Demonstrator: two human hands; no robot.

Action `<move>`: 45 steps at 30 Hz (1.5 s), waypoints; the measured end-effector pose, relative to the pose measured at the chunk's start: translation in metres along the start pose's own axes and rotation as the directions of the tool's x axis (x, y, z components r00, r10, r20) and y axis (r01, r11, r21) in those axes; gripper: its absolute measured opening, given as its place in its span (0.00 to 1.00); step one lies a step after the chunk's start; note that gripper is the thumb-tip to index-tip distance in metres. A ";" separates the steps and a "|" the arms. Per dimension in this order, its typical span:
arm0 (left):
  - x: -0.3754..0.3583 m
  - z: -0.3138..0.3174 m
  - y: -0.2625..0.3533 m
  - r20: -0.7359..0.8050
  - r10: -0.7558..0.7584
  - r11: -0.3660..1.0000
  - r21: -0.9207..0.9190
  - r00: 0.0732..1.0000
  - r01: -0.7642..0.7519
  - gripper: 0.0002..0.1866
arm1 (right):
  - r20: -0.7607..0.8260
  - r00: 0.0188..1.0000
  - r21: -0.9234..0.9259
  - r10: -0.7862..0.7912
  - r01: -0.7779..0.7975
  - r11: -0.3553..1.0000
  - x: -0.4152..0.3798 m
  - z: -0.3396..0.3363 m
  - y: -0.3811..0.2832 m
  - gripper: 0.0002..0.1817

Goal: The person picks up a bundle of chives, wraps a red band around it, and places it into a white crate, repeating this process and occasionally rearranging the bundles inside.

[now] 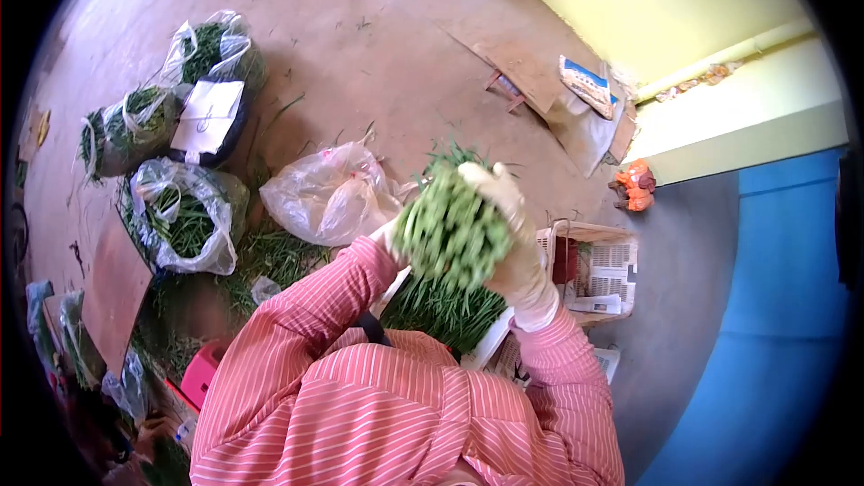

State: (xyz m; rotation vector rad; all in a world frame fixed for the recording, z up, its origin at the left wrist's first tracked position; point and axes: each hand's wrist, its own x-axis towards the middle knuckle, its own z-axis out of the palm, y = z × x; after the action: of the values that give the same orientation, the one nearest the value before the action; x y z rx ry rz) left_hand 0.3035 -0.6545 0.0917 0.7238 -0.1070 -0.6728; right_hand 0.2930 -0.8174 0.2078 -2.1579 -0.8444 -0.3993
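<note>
I hold a thick bundle of thin green stems [450,229] upright in front of my chest, cut ends facing me. My right hand [513,216], in a whitish glove, wraps over the bundle's top and right side. Only a small part of my left hand [387,238], also gloved, shows at the bundle's left edge, pressed against it. Pink striped sleeves cover both arms. Below the bundle lies a heap of more green stems [445,310] on a white surface.
Several plastic bags of greens [184,216] stand at the left, and a crumpled plastic bag [333,193] sits by the bundle. Loose stems litter the floor. A small crate [598,265] is at the right, cardboard [513,58] and a yellow wall beyond.
</note>
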 end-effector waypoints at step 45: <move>-0.033 0.053 -0.005 -0.026 0.021 0.918 0.396 0.999 -0.009 0.27 | 0.170 0.140 -0.402 0.975 -0.894 0.199 -0.411 0.068 -0.085 0.20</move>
State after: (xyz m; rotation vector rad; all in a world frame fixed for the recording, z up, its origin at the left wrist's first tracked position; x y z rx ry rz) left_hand 0.2584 -0.6682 0.1326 1.1218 -0.2255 -0.6315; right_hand -0.0648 -0.9063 -0.0045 -2.5033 0.6059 0.7088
